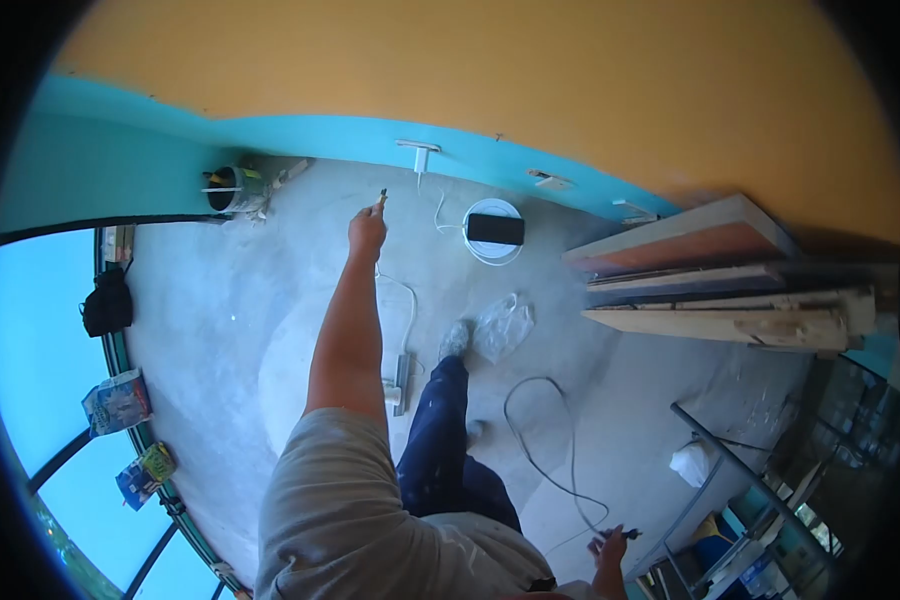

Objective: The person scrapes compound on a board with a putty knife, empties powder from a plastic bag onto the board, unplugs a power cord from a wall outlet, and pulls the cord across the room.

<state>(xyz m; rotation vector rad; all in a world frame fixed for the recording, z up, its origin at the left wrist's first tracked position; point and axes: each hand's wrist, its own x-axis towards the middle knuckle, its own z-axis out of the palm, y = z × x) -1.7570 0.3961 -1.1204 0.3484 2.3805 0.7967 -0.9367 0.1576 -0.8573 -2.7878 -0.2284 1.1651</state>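
Observation:
My left hand (pixel 367 230) is stretched out toward the wall, its fingers closed on a small plug (pixel 382 198). A white cord (pixel 410 295) runs from below that hand to a power strip (pixel 402 385) on the floor. At the lower right, my right hand (pixel 608 550) holds the dark end of a grey cable (pixel 517 430), which loops over the floor. Ahead of my left hand, a white adapter (pixel 421 158) sits in a wall outlet. A black phone (pixel 496 229) lies on a round white object (pixel 478 250).
A clear plastic bag (pixel 505 328) lies by my foot. Boards (pixel 710 320) are stacked at the right wall. A bucket (pixel 235 190) stands in the far left corner. Bags (pixel 118 402) line the left edge. A metal frame (pixel 755 480) stands at the lower right.

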